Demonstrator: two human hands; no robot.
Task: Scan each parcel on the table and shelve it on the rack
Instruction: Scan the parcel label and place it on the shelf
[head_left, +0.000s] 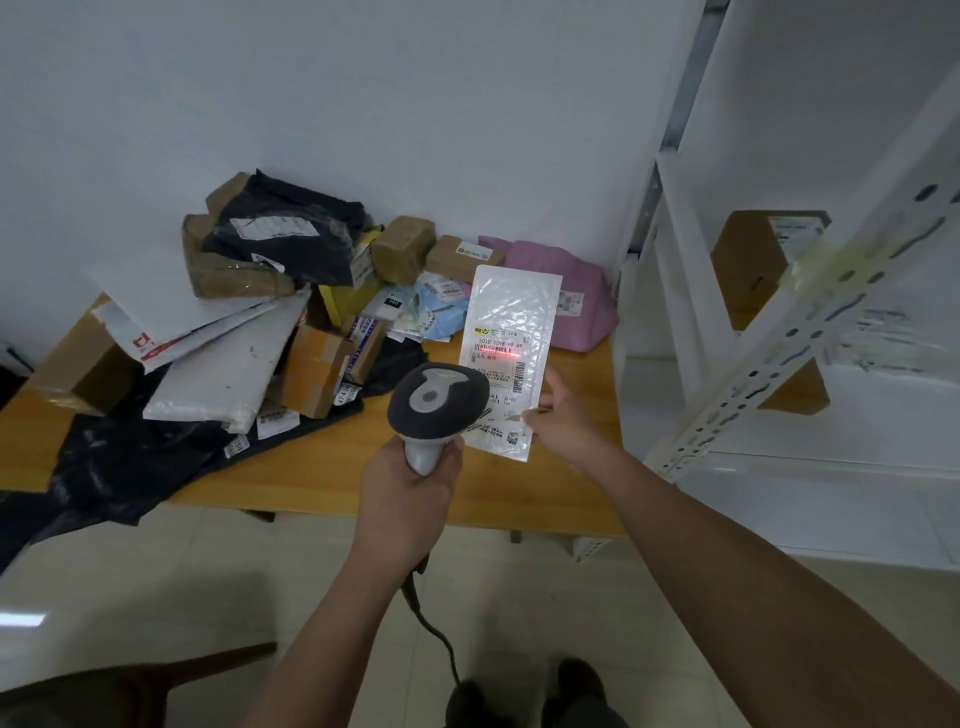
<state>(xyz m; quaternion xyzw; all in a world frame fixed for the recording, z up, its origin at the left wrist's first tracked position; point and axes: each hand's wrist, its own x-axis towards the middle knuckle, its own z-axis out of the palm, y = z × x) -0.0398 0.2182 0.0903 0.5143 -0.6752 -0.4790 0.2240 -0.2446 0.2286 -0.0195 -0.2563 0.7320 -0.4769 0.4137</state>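
Scanning was in hand: the left hand (408, 486) gripped the barcode scanner (435, 410), its red beam on the white mailer (511, 358) pinched by right-hand fingers (556, 402) above the counter (519, 499). Next, presumably, shelving on the rack (779, 364) at three o'clock.

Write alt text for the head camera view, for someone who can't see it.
A person's left hand grips a barcode scanner, its red line on the label of a clear flat parcel pinched in the right hand. Behind lies a wooden table heaped with parcels; a white rack at right holds a cardboard box.
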